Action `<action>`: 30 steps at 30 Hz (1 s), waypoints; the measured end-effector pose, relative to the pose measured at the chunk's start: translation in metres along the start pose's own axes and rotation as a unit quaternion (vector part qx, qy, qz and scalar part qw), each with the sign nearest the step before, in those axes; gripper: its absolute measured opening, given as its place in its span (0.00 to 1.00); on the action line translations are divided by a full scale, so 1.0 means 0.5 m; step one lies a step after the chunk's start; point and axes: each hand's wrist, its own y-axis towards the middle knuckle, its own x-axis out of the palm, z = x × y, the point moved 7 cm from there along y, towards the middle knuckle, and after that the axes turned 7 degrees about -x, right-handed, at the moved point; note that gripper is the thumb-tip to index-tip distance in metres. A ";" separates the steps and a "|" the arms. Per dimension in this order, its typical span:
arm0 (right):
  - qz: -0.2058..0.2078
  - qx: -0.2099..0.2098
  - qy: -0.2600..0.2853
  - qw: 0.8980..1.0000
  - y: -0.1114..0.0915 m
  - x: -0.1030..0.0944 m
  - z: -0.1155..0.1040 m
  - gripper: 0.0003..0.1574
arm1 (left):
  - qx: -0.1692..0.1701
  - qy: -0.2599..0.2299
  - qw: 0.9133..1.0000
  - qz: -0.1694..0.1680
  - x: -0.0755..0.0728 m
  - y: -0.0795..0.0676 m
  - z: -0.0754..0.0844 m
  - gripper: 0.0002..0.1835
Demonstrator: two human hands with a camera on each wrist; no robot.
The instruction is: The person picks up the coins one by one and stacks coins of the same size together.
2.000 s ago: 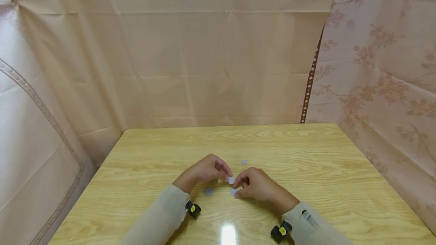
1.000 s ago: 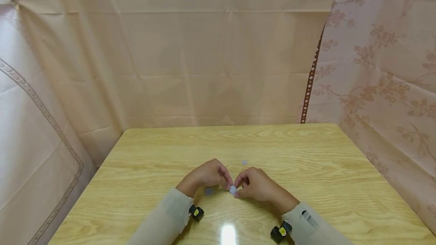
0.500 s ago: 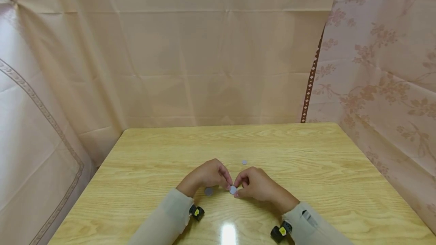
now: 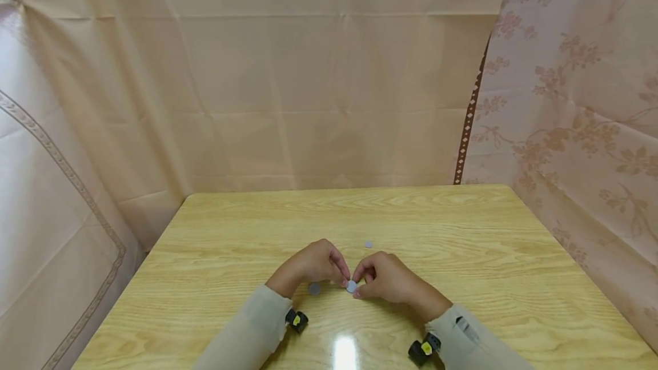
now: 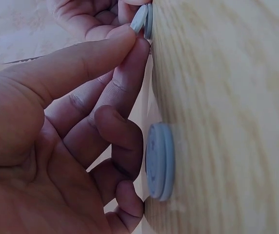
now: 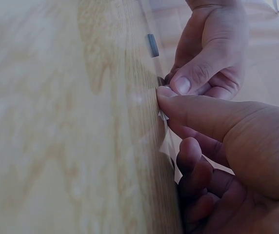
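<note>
My left hand (image 4: 317, 262) pinches a silver-grey coin (image 5: 139, 18) between thumb and fingertips. In the left wrist view this coin leans, with its lower part close against coins (image 5: 149, 23) lying flat on the table. Across from it, my right hand (image 4: 389, 280) steadies those flat coins, thumb and forefinger at their edge; its fingers hide most of them in the right wrist view. Beside the left hand lies another pair of coins (image 5: 160, 162), one on top of the other, with raised marks on the upper face. A smaller coin (image 4: 368, 244) rests farther back.
The wood-grain table (image 4: 247, 216) spreads around both hands, with a light reflection (image 4: 344, 353) near its front. Beige cloth (image 4: 329, 101) hangs behind it and patterned cloth (image 4: 581, 130) to the right. Black wrist cameras (image 4: 296, 320) sit at both cuffs.
Over two seconds my left hand came nearer and brought its coin over the coin at my right fingers. Since one second ago both hands have stayed almost still.
</note>
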 end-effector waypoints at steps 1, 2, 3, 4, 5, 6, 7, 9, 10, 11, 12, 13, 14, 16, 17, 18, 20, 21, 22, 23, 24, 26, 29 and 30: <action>0.000 0.000 0.000 1.000 0.000 0.000 0.000 0.09 | -0.001 0.000 1.000 0.001 0.000 0.000 0.000 0.05; -0.001 0.000 0.001 1.000 0.001 -0.001 0.000 0.09 | -0.001 -0.001 1.000 0.001 -0.001 0.000 0.000 0.05; -0.001 -0.001 0.001 1.000 0.001 -0.001 0.000 0.09 | -0.002 -0.001 1.000 0.001 -0.001 0.000 -0.001 0.05; -0.002 -0.001 0.002 1.000 0.001 -0.001 0.000 0.09 | -0.003 -0.001 1.000 0.001 -0.001 -0.001 -0.001 0.05; -0.002 -0.002 0.002 1.000 0.002 -0.001 0.000 0.09 | -0.003 0.000 1.000 0.002 -0.002 -0.001 -0.001 0.05; -0.003 -0.003 0.000 1.000 0.002 -0.001 0.001 0.09 | -0.004 0.000 1.000 0.002 -0.002 -0.001 -0.001 0.05; -0.003 -0.003 0.000 1.000 0.002 -0.002 0.001 0.09 | -0.004 0.001 1.000 0.002 -0.002 -0.002 -0.001 0.05; -0.004 -0.003 0.000 1.000 0.002 -0.002 0.001 0.09 | -0.006 0.000 1.000 0.003 -0.003 -0.002 -0.002 0.05; -0.004 -0.003 0.002 1.000 0.003 -0.002 0.002 0.09 | -0.007 0.001 1.000 0.003 -0.003 -0.002 -0.002 0.05; -0.004 -0.003 0.002 1.000 0.003 -0.002 0.002 0.09 | -0.007 0.000 1.000 0.004 -0.003 -0.002 -0.002 0.05; -0.005 -0.003 0.004 1.000 0.003 -0.002 0.002 0.09 | -0.008 -0.001 1.000 0.004 -0.003 -0.002 -0.003 0.05; -0.005 -0.002 0.006 1.000 0.003 -0.002 0.002 0.09 | -0.007 -0.004 1.000 0.005 -0.003 -0.001 -0.003 0.05; -0.005 -0.002 0.007 1.000 0.003 -0.001 0.002 0.09 | -0.007 -0.006 1.000 0.004 -0.003 -0.001 -0.003 0.06; -0.005 0.000 0.010 1.000 0.003 -0.001 0.002 0.09 | -0.006 -0.010 1.000 0.003 -0.002 0.001 -0.004 0.06; -0.006 0.001 0.012 1.000 0.002 0.000 0.002 0.09 | -0.005 -0.013 1.000 0.003 -0.002 0.001 -0.003 0.06; -0.006 0.002 0.012 1.000 0.002 0.000 0.002 0.09 | -0.004 -0.015 1.000 0.003 -0.001 0.001 -0.003 0.06; -0.007 0.003 0.012 1.000 0.001 0.001 0.002 0.09 | -0.002 -0.018 1.000 0.002 0.000 0.002 -0.003 0.06; -0.007 0.004 0.012 1.000 0.001 0.001 0.002 0.09 | -0.002 -0.018 1.000 0.003 0.001 0.002 -0.003 0.06; -0.008 0.004 0.012 1.000 0.000 0.001 0.002 0.09 | -0.002 -0.019 1.000 0.004 0.001 0.002 -0.003 0.06; -0.008 0.003 0.011 1.000 0.001 0.001 0.002 0.09 | -0.001 -0.019 1.000 0.004 0.001 0.002 -0.003 0.06; -0.008 0.003 0.010 1.000 0.001 0.001 0.002 0.09 | 0.000 -0.020 1.000 0.005 0.001 0.002 -0.002 0.06; -0.006 0.001 0.010 1.000 0.001 0.001 0.003 0.10 | 0.001 -0.021 1.000 0.006 0.001 0.001 -0.001 0.06; -0.005 -0.002 0.007 1.000 0.001 0.001 0.005 0.10 | 0.001 -0.019 1.000 0.008 0.001 -0.001 0.000 0.06; -0.005 -0.002 0.005 1.000 0.001 0.002 0.006 0.10 | 0.000 -0.018 1.000 0.008 0.001 -0.002 0.000 0.06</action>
